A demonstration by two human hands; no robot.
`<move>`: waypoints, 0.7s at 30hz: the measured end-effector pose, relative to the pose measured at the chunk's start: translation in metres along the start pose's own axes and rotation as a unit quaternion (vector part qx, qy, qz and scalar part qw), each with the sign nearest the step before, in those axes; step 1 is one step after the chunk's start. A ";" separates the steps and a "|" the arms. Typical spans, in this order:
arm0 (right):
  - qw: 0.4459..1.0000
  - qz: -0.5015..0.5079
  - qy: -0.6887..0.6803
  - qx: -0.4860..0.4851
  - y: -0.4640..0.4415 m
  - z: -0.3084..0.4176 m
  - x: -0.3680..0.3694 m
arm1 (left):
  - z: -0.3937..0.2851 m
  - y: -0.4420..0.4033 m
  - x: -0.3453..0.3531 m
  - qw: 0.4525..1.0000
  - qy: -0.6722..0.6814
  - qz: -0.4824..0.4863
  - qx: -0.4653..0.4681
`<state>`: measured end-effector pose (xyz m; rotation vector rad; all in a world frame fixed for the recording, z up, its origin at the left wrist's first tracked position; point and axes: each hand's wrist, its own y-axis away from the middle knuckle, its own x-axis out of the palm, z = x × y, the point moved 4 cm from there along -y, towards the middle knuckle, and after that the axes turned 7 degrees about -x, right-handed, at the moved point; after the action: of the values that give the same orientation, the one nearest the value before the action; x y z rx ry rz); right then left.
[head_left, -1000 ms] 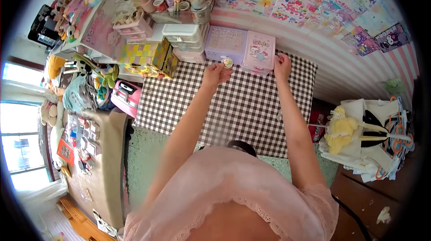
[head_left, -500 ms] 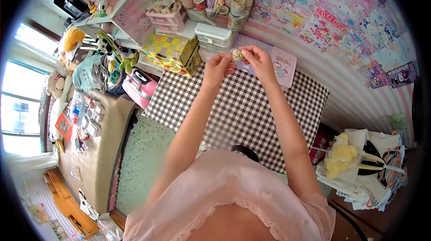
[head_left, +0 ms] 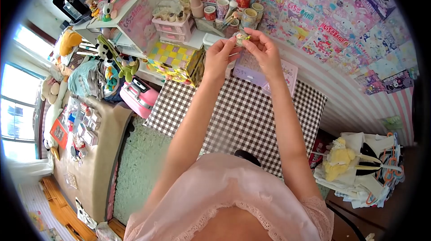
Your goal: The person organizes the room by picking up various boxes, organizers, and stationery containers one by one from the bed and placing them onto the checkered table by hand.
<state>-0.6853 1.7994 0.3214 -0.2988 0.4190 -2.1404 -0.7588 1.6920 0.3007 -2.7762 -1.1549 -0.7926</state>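
Observation:
A small round object (head_left: 241, 39) with pale and yellow-green colours is held up above the back of the checkered table. My left hand (head_left: 219, 57) pinches its left side between thumb and fingers. On its right side, my right hand (head_left: 265, 53) grips it with the thumb and fingertips. What exactly the object is cannot be made out. Below and behind the hands sit a lilac box (head_left: 249, 73) and a pink box (head_left: 288, 75), both partly hidden by my right hand and forearm.
The checkered cloth (head_left: 238, 106) covers the table. At its back left stand a yellow patterned box (head_left: 175, 61), pink drawers (head_left: 174, 29) and tape rolls (head_left: 249, 16). A pink suitcase (head_left: 140, 98) is at the left; clothes on hangers (head_left: 368, 164) hang at the right.
My right hand has left the pink box and joined my left hand at the small object. Both hands have risen with it. The view has shifted.

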 end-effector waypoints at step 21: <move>0.989 -0.126 0.065 -0.030 -0.081 0.000 -0.032 | -0.007 -0.028 0.017 0.997 0.049 0.063 -0.009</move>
<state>-0.7280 1.8687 0.3528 -0.2592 0.5458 -2.4071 -0.7705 1.7214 0.3107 -2.7573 -0.9520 -0.9178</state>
